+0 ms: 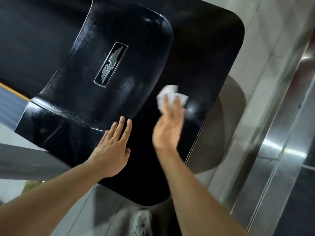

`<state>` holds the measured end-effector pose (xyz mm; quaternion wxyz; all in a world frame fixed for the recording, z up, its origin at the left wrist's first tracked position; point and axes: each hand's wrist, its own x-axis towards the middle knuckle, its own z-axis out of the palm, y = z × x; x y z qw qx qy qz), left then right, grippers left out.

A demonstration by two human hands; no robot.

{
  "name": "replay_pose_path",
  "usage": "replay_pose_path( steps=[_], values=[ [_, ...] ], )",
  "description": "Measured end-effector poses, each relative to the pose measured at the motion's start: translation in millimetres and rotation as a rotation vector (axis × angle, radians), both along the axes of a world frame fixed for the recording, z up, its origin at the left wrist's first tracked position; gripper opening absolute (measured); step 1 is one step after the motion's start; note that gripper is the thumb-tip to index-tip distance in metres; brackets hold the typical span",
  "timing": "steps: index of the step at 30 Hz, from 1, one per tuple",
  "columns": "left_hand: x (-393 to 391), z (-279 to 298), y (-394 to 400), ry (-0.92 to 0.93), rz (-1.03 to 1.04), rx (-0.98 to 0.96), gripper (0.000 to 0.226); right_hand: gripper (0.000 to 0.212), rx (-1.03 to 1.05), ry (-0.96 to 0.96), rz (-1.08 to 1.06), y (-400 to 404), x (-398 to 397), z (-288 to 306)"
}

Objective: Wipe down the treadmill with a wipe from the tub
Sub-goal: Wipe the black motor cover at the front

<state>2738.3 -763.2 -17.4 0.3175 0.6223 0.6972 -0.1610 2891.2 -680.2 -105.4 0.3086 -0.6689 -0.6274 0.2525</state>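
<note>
I pressed the wipe (167, 95) under flat right fingers (170, 106) on the treadmill (204, 65), while my open left hand (112, 150) steadied me.

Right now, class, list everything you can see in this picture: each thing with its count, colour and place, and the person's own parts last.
treadmill cover: one, glossy black, fills the middle and top.
badge: one, black with silver wings, on the cover's raised hump.
wipe: one, white, crumpled, under the right hand's fingers on the cover.
floor: grey, right and below.
metal rail: silver, far right.
shoe: one, grey-white, bottom centre.
left hand: flat on the cover.
right hand: pressing the wipe.
</note>
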Motion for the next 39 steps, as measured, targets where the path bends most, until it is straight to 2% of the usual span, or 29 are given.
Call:
replay_pose_path(
  steps=[2,3,4,5,7,9,12,13,16,18,20,23,25,27,29,31,32,34,37,39],
  values=[
    [1.3,3.6,2.7,-0.013,0.022,-0.010,0.086,0.053,0.059,-0.052,0.391,-19.0,-21.5,6.5],
    [2.4,5.8,3.6,-0.017,0.034,-0.017,0.085,0.053,0.080,-0.076,0.501,-21.8,-17.2,8.7],
    [4.5,9.2,4.9,-0.012,0.046,-0.018,0.084,0.054,0.075,-0.066,0.511,-18.6,-4.8,7.0],
    [7.2,12.2,6.9,-0.002,0.062,-0.016,0.082,0.055,0.023,-0.042,0.436,-15.4,13.0,3.0],
    [15.3,18.0,12.8,0.003,0.122,0.014,0.077,0.058,-0.151,0.011,0.102,-17.2,53.9,-4.4],
    [25.3,23.5,21.1,-0.028,0.173,0.079,0.073,0.063,-0.224,-0.004,-0.161,-24.1,74.1,-4.6],
    [37.6,22.1,38.3,-0.089,0.139,0.140,0.072,0.072,-0.260,-0.028,-0.221,-4.8,61.4,-0.5],
    [37.9,19.1,45.2,-0.090,0.123,0.144,0.071,0.071,-0.207,-0.042,-0.129,7.2,51.5,1.3],
    [35.9,10.1,67.9,-0.046,0.105,0.153,0.070,0.066,0.060,-0.135,0.375,35.0,21.5,6.7],
    [33.0,7.4,79.6,-0.039,0.105,0.167,0.069,0.063,0.126,-0.216,0.532,52.0,20.0,6.3],
    [33.7,6.0,84.8,-0.067,0.080,0.188,0.070,0.068,0.119,-0.238,0.374,66.8,40.7,-2.8],
    [36.4,1.7,87.2,-0.121,0.043,0.195,0.072,0.070,-0.173,-0.143,-0.223,73.7,80.0,-14.8],
    [37.2,-2.2,86.8,-0.145,0.052,0.195,0.075,0.069,-0.233,-0.140,-0.385,70.9,75.5,-11.9],
    [36.7,-6.2,83.6,-0.155,0.060,0.204,0.078,0.070,-0.092,-0.120,-0.233,69.7,45.5,-3.8],
    [36.8,-9.2,81.8,-0.162,0.071,0.212,0.080,0.064,0.084,-0.129,0.128,67.7,11.6,1.0],
    [36.2,-11.5,82.1,-0.175,0.081,0.214,0.080,0.060,0.187,-0.228,0.412,73.2,-1.0,3.3],
    [35.4,-11.8,82.3,-0.179,0.082,0.212,0.080,0.062,0.210,-0.268,0.458,80.6,5.5,1.4],
    [33.3,-12.3,81.3,-0.181,0.075,0.214,0.081,0.069,0.171,-0.262,0.350,97.5,35.1,-9.5],
    [31.1,-14.4,78.4,-0.188,0.059,0.212,0.084,0.066,-0.038,-0.186,-0.139,113.6,88.8,-23.2],
    [32.7,-16.4,77.8,-0.202,0.080,0.210,0.085,0.063,-0.119,-0.156,-0.309,113.9,85.6,-16.9]
  ],
)
